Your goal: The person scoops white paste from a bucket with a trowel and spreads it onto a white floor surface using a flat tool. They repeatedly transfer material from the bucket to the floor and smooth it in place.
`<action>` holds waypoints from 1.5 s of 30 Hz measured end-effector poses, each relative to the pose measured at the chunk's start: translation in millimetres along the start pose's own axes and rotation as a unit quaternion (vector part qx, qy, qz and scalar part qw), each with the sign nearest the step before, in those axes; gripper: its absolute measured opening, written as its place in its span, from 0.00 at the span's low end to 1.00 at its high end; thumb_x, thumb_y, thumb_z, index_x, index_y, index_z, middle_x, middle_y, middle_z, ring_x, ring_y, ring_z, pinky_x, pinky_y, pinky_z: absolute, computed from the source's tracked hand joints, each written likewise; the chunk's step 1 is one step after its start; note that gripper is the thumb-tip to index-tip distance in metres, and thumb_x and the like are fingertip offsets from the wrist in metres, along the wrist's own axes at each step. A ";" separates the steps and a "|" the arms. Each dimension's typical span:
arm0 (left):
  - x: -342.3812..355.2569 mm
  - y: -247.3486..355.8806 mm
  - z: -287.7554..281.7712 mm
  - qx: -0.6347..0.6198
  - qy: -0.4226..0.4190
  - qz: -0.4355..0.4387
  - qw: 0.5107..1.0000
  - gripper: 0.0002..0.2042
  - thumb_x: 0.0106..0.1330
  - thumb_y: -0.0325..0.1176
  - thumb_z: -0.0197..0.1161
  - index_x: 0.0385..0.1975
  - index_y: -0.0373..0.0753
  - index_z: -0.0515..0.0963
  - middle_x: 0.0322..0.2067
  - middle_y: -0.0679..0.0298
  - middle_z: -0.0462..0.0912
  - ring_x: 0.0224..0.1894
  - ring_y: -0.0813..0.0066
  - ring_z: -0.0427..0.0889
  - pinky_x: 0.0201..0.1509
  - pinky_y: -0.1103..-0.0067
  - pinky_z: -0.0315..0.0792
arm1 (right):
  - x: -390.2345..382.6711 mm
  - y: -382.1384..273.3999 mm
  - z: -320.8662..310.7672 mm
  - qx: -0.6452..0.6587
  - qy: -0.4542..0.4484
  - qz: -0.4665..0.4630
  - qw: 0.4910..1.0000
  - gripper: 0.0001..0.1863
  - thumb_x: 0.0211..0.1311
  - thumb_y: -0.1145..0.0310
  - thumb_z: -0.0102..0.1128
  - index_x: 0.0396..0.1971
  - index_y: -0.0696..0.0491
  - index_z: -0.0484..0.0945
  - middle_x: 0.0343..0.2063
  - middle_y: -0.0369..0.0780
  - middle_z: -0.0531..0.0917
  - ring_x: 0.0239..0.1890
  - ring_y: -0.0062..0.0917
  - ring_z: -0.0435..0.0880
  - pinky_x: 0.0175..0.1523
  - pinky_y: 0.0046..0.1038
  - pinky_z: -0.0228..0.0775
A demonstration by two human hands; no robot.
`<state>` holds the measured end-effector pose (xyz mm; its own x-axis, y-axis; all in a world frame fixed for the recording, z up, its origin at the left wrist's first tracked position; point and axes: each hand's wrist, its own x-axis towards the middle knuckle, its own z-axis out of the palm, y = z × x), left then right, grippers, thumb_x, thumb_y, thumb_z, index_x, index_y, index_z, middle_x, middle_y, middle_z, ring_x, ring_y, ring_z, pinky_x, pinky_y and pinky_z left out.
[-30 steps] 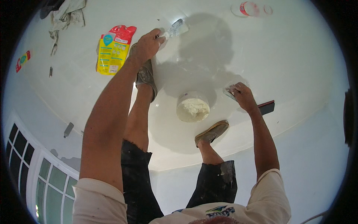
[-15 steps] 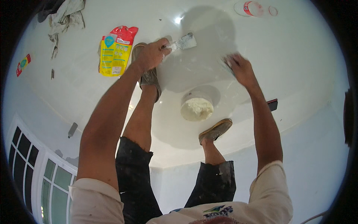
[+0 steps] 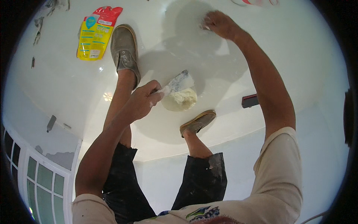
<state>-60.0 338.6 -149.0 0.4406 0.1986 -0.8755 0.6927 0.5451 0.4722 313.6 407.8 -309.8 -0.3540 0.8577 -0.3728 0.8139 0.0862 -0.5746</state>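
Observation:
My left hand (image 3: 140, 100) grips the handle of a putty knife (image 3: 179, 80), whose smeared blade is over the round tub of creamy white paste (image 3: 181, 100). My right hand (image 3: 220, 26) is higher up over the white floor (image 3: 220, 78), its fingers curled on something pale that I cannot make out, partly hidden and blurred. A yellow and red pouch (image 3: 95, 37) lies left of my left shoe (image 3: 123, 46). My right shoe (image 3: 197, 123) rests just below the tub.
A dark block with a red edge (image 3: 249, 101) lies beside my right forearm. A clear plastic item with red (image 3: 248, 2) is at the top edge, dirty cloth scraps (image 3: 39, 24) at upper left. Paned glass doors (image 3: 43, 179) and a small grey object (image 3: 51, 123) are at left.
My left hand has moved down from the upper middle to the tub with the putty knife. My right hand has moved up and left across the floor. The view has shifted, with floor items now higher.

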 end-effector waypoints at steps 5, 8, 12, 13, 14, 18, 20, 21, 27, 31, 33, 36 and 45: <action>-25.2 44.6 22.2 0.090 -0.017 -0.059 0.994 0.09 0.73 0.35 0.59 0.43 0.35 0.73 0.27 0.59 0.77 0.31 0.70 0.77 0.37 0.71 0.71 | -142.1 48.6 43.4 0.076 -0.130 0.033 0.988 0.13 0.69 0.61 0.57 0.44 0.52 0.84 0.49 0.46 0.83 0.54 0.45 0.79 0.66 0.43 0.69; -45.3 32.2 42.0 0.085 -0.004 -0.058 0.995 0.09 0.73 0.35 0.60 0.43 0.36 0.72 0.27 0.53 0.78 0.32 0.60 0.80 0.41 0.65 0.72 | -111.9 22.4 39.6 0.041 -0.050 0.075 0.995 0.13 0.69 0.60 0.58 0.41 0.53 0.84 0.46 0.47 0.83 0.54 0.44 0.80 0.64 0.46 0.71; -54.4 24.0 87.2 0.037 0.048 -0.027 0.998 0.08 0.75 0.35 0.58 0.43 0.37 0.72 0.25 0.68 0.72 0.27 0.80 0.70 0.32 0.77 0.68 | 24.7 20.2 23.9 -0.010 0.086 -0.054 0.995 0.14 0.71 0.61 0.53 0.38 0.55 0.82 0.40 0.50 0.83 0.48 0.46 0.80 0.56 0.45 0.71; -53.5 18.7 104.0 -0.004 0.064 -0.028 0.998 0.08 0.75 0.35 0.58 0.42 0.37 0.72 0.25 0.69 0.72 0.26 0.82 0.69 0.30 0.78 0.67 | 43.6 33.6 31.4 -0.012 0.101 -0.068 0.992 0.15 0.72 0.60 0.49 0.39 0.52 0.83 0.40 0.49 0.83 0.49 0.43 0.80 0.59 0.44 0.70; -51.2 16.5 114.0 -0.042 0.087 -0.029 0.995 0.08 0.75 0.35 0.58 0.42 0.38 0.72 0.25 0.70 0.71 0.25 0.83 0.68 0.29 0.79 0.66 | 45.4 30.1 37.0 -0.043 0.076 -0.054 0.995 0.15 0.71 0.60 0.50 0.40 0.53 0.83 0.42 0.49 0.83 0.50 0.43 0.80 0.60 0.44 0.70; -47.1 -11.1 125.6 -0.099 0.159 -0.006 0.982 0.06 0.77 0.36 0.57 0.42 0.41 0.72 0.25 0.72 0.71 0.22 0.88 0.66 0.24 0.83 0.62 | 9.6 -6.5 60.6 -0.045 0.011 -0.034 0.998 0.12 0.69 0.62 0.56 0.36 0.55 0.82 0.39 0.49 0.82 0.46 0.45 0.80 0.56 0.45 0.71; -39.9 -24.2 113.9 -0.047 0.185 -0.006 0.982 0.07 0.77 0.36 0.56 0.42 0.40 0.72 0.25 0.72 0.71 0.23 0.88 0.66 0.24 0.83 0.63 | -46.6 -22.7 66.1 -0.012 0.004 -0.029 0.999 0.13 0.69 0.60 0.59 0.34 0.55 0.83 0.37 0.47 0.82 0.46 0.44 0.80 0.55 0.44 0.74; -36.0 -15.6 106.9 -0.052 0.190 -0.043 0.980 0.07 0.73 0.31 0.59 0.41 0.35 0.72 0.24 0.64 0.73 0.27 0.77 0.71 0.34 0.76 0.69 | -77.8 -20.7 74.7 -0.005 0.003 -0.020 1.000 0.14 0.69 0.58 0.58 0.34 0.53 0.84 0.39 0.46 0.83 0.49 0.43 0.81 0.57 0.42 0.75; -23.6 -23.9 97.4 -0.009 0.171 -0.040 0.984 0.07 0.75 0.32 0.57 0.39 0.35 0.71 0.24 0.64 0.74 0.27 0.77 0.71 0.34 0.74 0.69 | -216.8 -22.7 133.8 0.230 0.024 0.168 0.958 0.11 0.68 0.63 0.61 0.41 0.54 0.85 0.44 0.45 0.84 0.50 0.41 0.81 0.58 0.40 0.74; -45.7 -10.5 124.8 -0.107 0.072 -0.151 0.980 0.09 0.77 0.39 0.56 0.41 0.40 0.72 0.26 0.68 0.74 0.22 0.85 0.71 0.23 0.83 0.67 | -300.9 -72.8 167.1 0.340 0.104 0.282 0.891 0.15 0.70 0.69 0.60 0.53 0.58 0.80 0.56 0.41 0.82 0.57 0.32 0.82 0.61 0.33 0.74; -52.8 -14.0 133.7 -0.092 0.060 -0.178 0.978 0.09 0.77 0.38 0.56 0.41 0.40 0.71 0.26 0.68 0.75 0.21 0.84 0.72 0.23 0.82 0.68 | -326.3 -96.4 180.6 0.514 0.164 0.296 0.788 0.17 0.73 0.70 0.56 0.58 0.57 0.77 0.58 0.42 0.82 0.57 0.32 0.82 0.62 0.34 0.75; -47.5 -43.2 136.6 -0.001 0.079 -0.131 0.988 0.09 0.75 0.36 0.57 0.41 0.36 0.71 0.25 0.63 0.78 0.19 0.80 0.74 0.23 0.77 0.70 | -339.7 -121.2 207.0 0.863 0.202 0.327 0.327 0.22 0.71 0.72 0.58 0.63 0.58 0.73 0.55 0.43 0.82 0.53 0.30 0.83 0.59 0.33 0.78; -21.9 -102.3 95.0 0.300 0.078 -0.058 0.949 0.11 0.72 0.35 0.60 0.43 0.35 0.69 0.27 0.47 0.80 0.33 0.44 0.83 0.38 0.57 0.73 | -308.9 -202.2 215.9 0.263 0.209 0.175 0.925 0.18 0.58 0.77 0.64 0.51 0.58 0.80 0.51 0.47 0.82 0.57 0.42 0.80 0.68 0.45 0.70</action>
<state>-86.2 201.2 -168.4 0.2831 0.3097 -0.9077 0.9527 0.0182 0.3034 158.9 16.0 -235.7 0.1882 0.9169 -0.3521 0.4693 -0.3989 -0.7878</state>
